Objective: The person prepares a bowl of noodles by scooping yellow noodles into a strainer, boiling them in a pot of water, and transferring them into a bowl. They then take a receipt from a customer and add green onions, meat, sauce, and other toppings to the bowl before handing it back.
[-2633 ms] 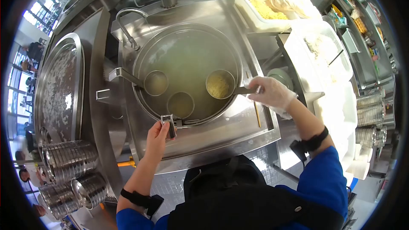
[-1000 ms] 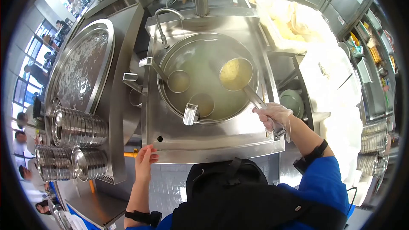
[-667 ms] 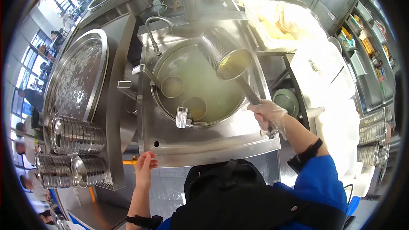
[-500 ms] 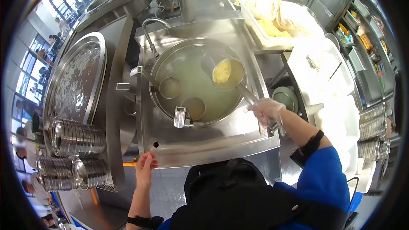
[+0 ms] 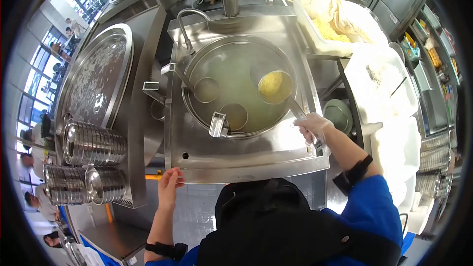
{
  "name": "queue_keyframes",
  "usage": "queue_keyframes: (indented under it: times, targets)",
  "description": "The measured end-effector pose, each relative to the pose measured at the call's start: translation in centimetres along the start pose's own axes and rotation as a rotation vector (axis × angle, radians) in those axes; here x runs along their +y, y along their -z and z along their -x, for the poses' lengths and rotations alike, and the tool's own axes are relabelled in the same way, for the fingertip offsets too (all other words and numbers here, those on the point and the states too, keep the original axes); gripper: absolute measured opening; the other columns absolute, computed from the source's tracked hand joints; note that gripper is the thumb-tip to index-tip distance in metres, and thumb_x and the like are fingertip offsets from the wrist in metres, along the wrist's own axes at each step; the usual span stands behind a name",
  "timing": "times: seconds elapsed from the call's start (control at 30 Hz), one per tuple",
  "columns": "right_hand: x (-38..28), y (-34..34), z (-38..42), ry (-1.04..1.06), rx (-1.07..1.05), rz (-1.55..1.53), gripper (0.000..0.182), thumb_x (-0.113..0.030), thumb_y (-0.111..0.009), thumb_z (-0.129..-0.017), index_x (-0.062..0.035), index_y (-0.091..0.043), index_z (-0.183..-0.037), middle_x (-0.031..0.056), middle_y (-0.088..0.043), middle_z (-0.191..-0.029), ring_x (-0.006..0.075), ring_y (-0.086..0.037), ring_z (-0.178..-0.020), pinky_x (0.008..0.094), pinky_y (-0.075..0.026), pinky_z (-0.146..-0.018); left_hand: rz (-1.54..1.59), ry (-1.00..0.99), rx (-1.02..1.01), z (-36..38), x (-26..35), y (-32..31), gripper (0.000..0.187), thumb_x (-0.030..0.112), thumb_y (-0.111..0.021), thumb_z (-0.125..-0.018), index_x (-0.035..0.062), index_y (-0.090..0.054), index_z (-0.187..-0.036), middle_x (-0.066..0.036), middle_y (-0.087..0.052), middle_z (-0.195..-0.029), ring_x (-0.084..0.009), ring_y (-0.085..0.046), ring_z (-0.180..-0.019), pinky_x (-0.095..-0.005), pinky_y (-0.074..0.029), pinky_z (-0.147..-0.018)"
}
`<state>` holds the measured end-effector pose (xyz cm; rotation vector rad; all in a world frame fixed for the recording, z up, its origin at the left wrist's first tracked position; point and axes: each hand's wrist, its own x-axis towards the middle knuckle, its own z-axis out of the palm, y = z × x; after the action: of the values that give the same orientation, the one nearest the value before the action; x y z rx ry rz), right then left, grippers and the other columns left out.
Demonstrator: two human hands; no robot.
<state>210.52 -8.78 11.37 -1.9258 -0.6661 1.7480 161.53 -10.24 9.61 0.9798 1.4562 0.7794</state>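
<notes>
My right hand (image 5: pixel 314 127), in a clear glove, is closed round the handle of a metal noodle strainer (image 5: pixel 285 93). Yellow noodles (image 5: pixel 270 83) lie inside its basket, which is at the right side of a large round pot (image 5: pixel 236 39) of cloudy water. How deep the basket sits is hard to tell. Two more strainers, one at the left (image 5: pixel 206 90) and one at the front (image 5: pixel 234 116), hang from the pot's rim. Near the steel counter's (image 5: pixel 256 171) front left edge is my left hand (image 5: pixel 170 183), holding nothing, its fingers loosely bent and apart.
A faucet (image 5: pixel 185 19) arches behind the pot's left side. Stacked metal bowls (image 5: pixel 93 143) and a wide basin of water (image 5: pixel 129 44) stand left. To the right are a noodle tub (image 5: pixel 315 44), white trays (image 5: pixel 379 113) and a green round container (image 5: pixel 338 114). People are at far left.
The camera view has shifted, so the scene sits farther right and higher. Relative to the pot, the noodle strainer has come slightly towards me. My left hand stays by the counter edge.
</notes>
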Motion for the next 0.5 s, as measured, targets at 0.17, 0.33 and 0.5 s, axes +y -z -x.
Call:
queue_keyframes:
  times: [0.17,0.33,0.5]
  targets:
    - [0.5,1.8,-2.6,-0.133,-0.049,-0.072,0.013,-0.005,-0.066,-0.078,0.0006,-0.058,-0.07,0.0049,-0.051,-0.054,0.016,-0.053,-0.04,0.0324,-0.049,-0.043,-0.036,-0.018,-0.012,0.5,-0.2,-0.6,0.028,0.026,-0.053,-0.095,0.0048,-0.059,-0.112,-0.004,-0.062,-0.099,-0.0126,-0.06,-0.082,-0.0265,-0.048,-0.072]
    - [-2.9,4.3,-4.1,-0.167,-0.091,0.019,0.004,0.002,-0.064,-0.076,0.0028,-0.06,-0.076,0.0123,-0.059,-0.064,0.0174,-0.057,-0.047,0.0322,-0.05,-0.047,-0.049,-0.024,-0.007,0.7,-1.1,-0.4,0.028,0.026,-0.053,-0.095,0.0052,-0.058,-0.113,-0.004,-0.062,-0.097,-0.0117,-0.06,-0.081,-0.0256,-0.048,-0.071]
    - [-7.1,4.1,-1.3,0.147,-0.064,0.274,0.012,-0.007,-0.066,-0.073,0.0026,-0.062,-0.078,0.0128,-0.062,-0.072,0.0176,-0.058,-0.058,0.0298,-0.048,-0.054,0.002,-0.027,-0.006,1.0,-1.9,-0.3,0.024,0.025,-0.053,-0.095,0.0067,-0.059,-0.111,-0.003,-0.063,-0.097,-0.0107,-0.06,-0.08,-0.0248,-0.048,-0.07]
